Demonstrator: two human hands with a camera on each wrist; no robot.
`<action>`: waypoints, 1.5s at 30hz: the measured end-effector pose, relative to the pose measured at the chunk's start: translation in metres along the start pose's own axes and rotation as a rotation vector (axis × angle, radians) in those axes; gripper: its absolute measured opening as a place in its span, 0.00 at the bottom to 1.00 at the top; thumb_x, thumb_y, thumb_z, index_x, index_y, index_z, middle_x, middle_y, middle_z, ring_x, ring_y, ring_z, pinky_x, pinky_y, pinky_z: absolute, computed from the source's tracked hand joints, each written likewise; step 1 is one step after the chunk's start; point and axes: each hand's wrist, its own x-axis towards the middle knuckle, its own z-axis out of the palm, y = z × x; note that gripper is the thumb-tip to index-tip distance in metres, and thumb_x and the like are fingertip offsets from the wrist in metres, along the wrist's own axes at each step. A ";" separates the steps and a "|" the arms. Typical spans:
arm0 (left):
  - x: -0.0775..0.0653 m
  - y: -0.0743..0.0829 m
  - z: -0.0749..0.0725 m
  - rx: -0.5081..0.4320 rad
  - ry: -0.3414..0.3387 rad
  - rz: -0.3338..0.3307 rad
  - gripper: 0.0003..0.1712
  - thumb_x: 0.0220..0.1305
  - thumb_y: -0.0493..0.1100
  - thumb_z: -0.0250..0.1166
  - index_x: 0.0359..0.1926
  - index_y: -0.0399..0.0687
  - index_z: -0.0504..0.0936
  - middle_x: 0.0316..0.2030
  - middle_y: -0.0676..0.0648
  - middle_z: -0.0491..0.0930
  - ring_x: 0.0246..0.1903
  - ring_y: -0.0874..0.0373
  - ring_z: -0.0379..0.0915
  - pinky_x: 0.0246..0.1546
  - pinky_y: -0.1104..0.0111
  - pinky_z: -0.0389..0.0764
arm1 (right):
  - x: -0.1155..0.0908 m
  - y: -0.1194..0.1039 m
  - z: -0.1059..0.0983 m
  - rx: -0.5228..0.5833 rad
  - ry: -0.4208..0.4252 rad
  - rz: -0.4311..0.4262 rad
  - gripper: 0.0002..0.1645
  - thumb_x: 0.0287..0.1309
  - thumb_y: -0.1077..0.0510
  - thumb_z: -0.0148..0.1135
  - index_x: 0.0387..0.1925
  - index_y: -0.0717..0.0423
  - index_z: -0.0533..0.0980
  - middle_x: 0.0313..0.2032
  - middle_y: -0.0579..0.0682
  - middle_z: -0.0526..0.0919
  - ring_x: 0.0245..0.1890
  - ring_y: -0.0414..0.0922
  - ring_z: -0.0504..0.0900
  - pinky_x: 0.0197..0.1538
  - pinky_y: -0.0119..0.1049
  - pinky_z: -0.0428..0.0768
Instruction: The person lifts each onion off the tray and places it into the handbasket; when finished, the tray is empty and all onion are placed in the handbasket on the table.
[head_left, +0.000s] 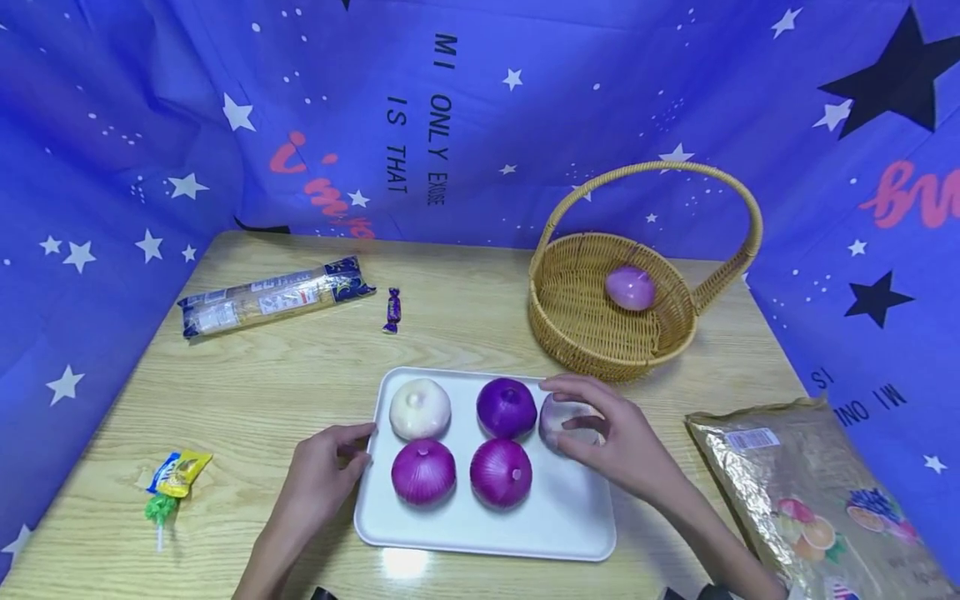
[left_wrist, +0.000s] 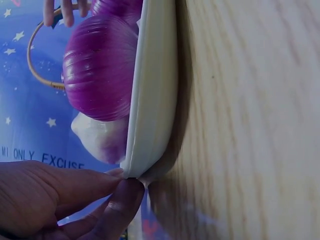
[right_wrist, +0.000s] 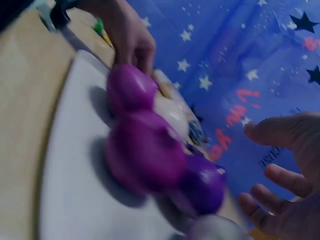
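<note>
A white tray holds a white onion, a deep purple onion, two magenta onions and a pale purplish onion at its right end. At the tray's left side, my left hand pinches the rim between thumb and fingers, plain in the left wrist view. Over the pale onion reaches my right hand, hiding part of it. The right wrist view shows that hand's fingers spread, with nothing between them. A purple onion lies in the wicker basket.
The basket's tall handle arches behind the tray. A long clear packet and a purple wrapped candy lie at the back left. Wrapped sweets with a green lollipop sit at left, a gold bag at right.
</note>
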 end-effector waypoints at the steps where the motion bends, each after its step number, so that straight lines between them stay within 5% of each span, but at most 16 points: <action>1: 0.000 0.000 0.000 -0.001 0.002 0.001 0.22 0.45 0.30 0.65 0.45 0.47 0.79 0.36 0.48 0.79 0.32 0.61 0.75 0.23 0.76 0.74 | -0.002 0.000 0.004 0.004 -0.017 -0.005 0.30 0.41 0.66 0.67 0.51 0.60 0.70 0.51 0.53 0.70 0.48 0.47 0.71 0.44 0.42 0.78; 18: 0.000 -0.001 0.001 -0.017 -0.001 0.000 0.22 0.45 0.29 0.65 0.46 0.45 0.78 0.37 0.47 0.80 0.32 0.60 0.75 0.25 0.79 0.76 | -0.023 0.060 0.051 -0.144 -0.129 -0.112 0.33 0.36 0.49 0.71 0.50 0.40 0.71 0.54 0.45 0.68 0.55 0.41 0.65 0.40 0.36 0.78; 32: -0.001 0.000 0.000 -0.045 -0.005 0.003 0.22 0.47 0.28 0.64 0.46 0.44 0.78 0.38 0.46 0.79 0.32 0.59 0.75 0.28 0.78 0.77 | -0.021 0.024 0.054 -0.185 -0.133 -0.141 0.32 0.31 0.63 0.72 0.46 0.52 0.73 0.53 0.54 0.68 0.52 0.52 0.68 0.37 0.35 0.78; 39: -0.001 0.000 0.001 -0.048 0.003 0.013 0.22 0.47 0.28 0.64 0.46 0.44 0.78 0.38 0.47 0.79 0.33 0.59 0.75 0.29 0.78 0.77 | -0.022 0.063 0.061 -0.198 -0.146 -0.145 0.35 0.34 0.54 0.72 0.50 0.42 0.70 0.56 0.48 0.65 0.53 0.46 0.67 0.37 0.32 0.78; 45: -0.001 -0.001 0.001 -0.039 0.002 0.017 0.22 0.47 0.29 0.64 0.46 0.45 0.78 0.38 0.47 0.79 0.33 0.59 0.75 0.29 0.77 0.77 | -0.022 0.042 0.059 -0.178 -0.159 -0.146 0.32 0.35 0.59 0.71 0.48 0.47 0.72 0.53 0.51 0.67 0.51 0.48 0.68 0.37 0.34 0.79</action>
